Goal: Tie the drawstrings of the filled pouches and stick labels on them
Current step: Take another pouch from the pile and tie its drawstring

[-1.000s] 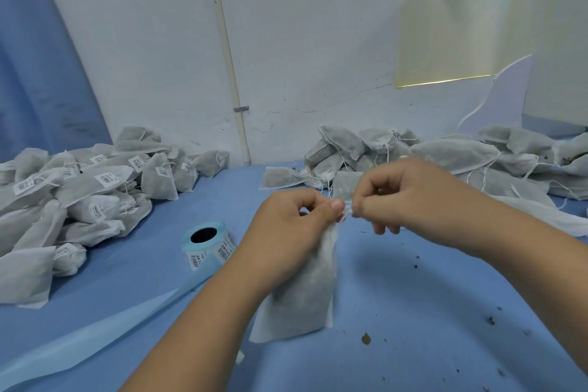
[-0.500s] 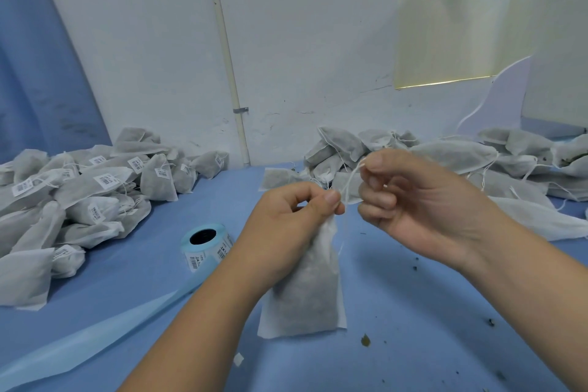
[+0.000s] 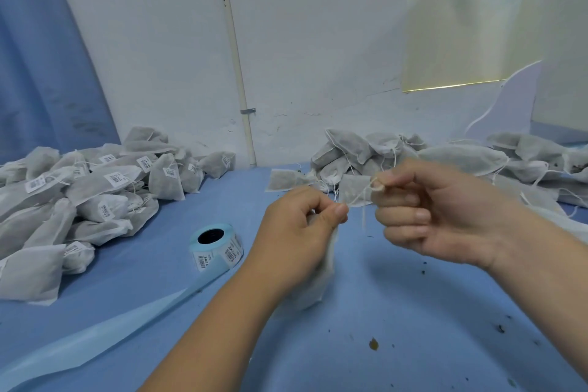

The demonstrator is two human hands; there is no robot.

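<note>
My left hand (image 3: 302, 229) pinches the neck of a white filled pouch (image 3: 318, 283), which hangs below it, mostly hidden behind the hand. A thin white drawstring (image 3: 362, 197) runs from that neck up to my right hand (image 3: 423, 207), whose thumb and forefinger pinch its end. The two hands are a short gap apart above the blue table (image 3: 413, 328). A roll of barcode labels (image 3: 216, 247) on a light blue backing lies left of my left hand.
A heap of labelled pouches (image 3: 95, 194) fills the table's left side. A heap of pouches without labels (image 3: 445, 162) lies along the back right by the white wall. A strip of blue backing paper (image 3: 105, 334) trails to the front left. Dark crumbs (image 3: 374, 343) dot the near right.
My right hand has drawn away to the right and pulled the drawstring taut. The pouch has swung behind my left hand and shows less of its body.
</note>
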